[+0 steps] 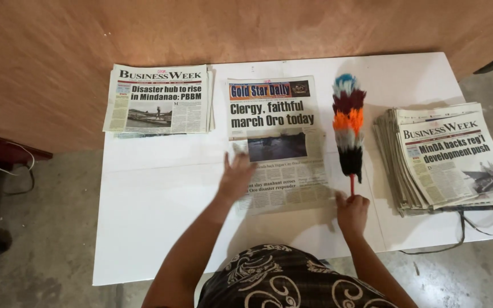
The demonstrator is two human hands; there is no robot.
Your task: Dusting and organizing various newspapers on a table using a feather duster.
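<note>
The left hand (pixel 236 178) lies open and flat on the middle newspaper (pixel 278 142) at frame centre, gripping nothing. The right hand (pixel 352 212) is closed around the red handle of a multicoloured feather duster (pixel 348 125), just right of that paper. Newspaper stacks sit upper left (pixel 158 98) and far right (pixel 449 157) on the white bench (pixel 155 228).

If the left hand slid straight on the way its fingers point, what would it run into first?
The left hand lies on the middle newspaper, fingers pointing toward the wall. It would cross that paper's photo and headline, then bare white table, and likely meet the wall.
</note>
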